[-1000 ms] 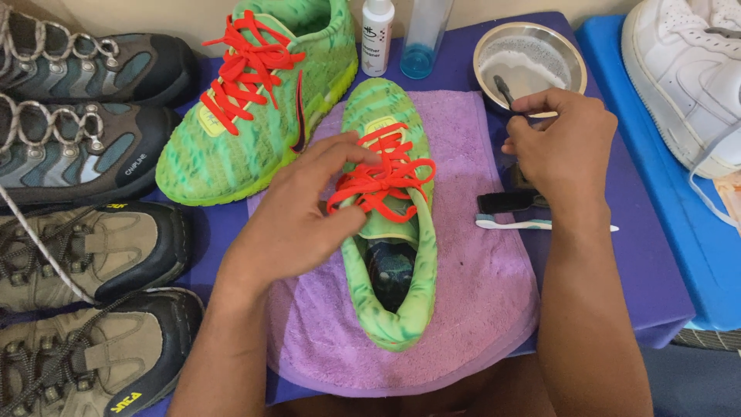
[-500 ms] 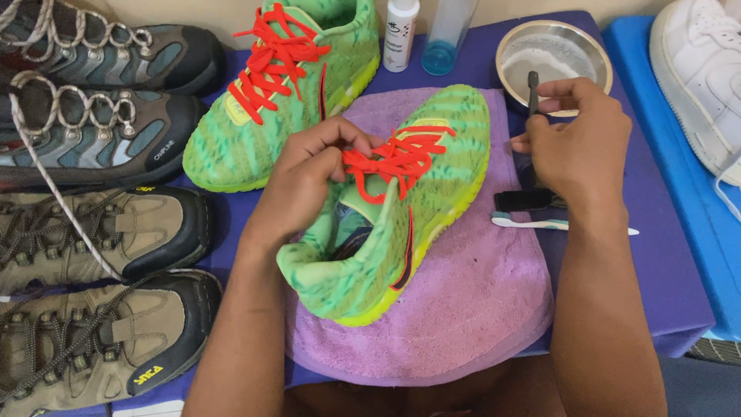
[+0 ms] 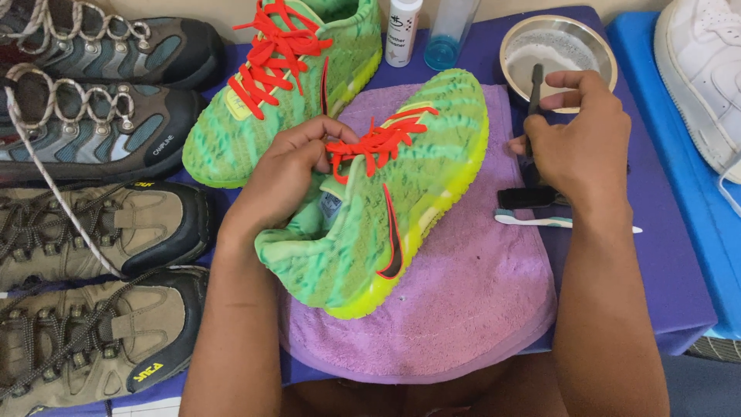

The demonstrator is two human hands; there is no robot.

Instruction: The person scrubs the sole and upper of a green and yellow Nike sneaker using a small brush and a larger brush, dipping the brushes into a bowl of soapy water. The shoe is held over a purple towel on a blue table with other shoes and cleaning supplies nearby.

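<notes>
The green sneaker (image 3: 386, 208) sits on the purple towel (image 3: 463, 309), and it is the landmark here. Since a second ago it has gone from lying flat, opening up, to tipped onto its inner edge, so its outer side wall and yellow sole edge now face the camera; that side looks ready for cleaning.

The left hand (image 3: 282, 181) is at the sneaker's left, fingers closed around the tongue and the orange laces (image 3: 378, 143), holding the tilt.

To the sneaker's right, the right hand (image 3: 575, 147) pinches a dark-handled brush (image 3: 534, 85) between narrow fingers; it has lifted out of the metal bowl (image 3: 598, 42) and stands upright just in front of it. Below that hand a toothbrush (image 3: 540, 222) and a black brush (image 3: 525, 198) lie on the bench (image 3: 664, 255).

Left of the sneaker are its mate (image 3: 285, 93) and four hiking boots (image 3: 93, 224). Beyond it stand a white bottle (image 3: 403, 31) and a clear blue bottle (image 3: 448, 35).
</notes>
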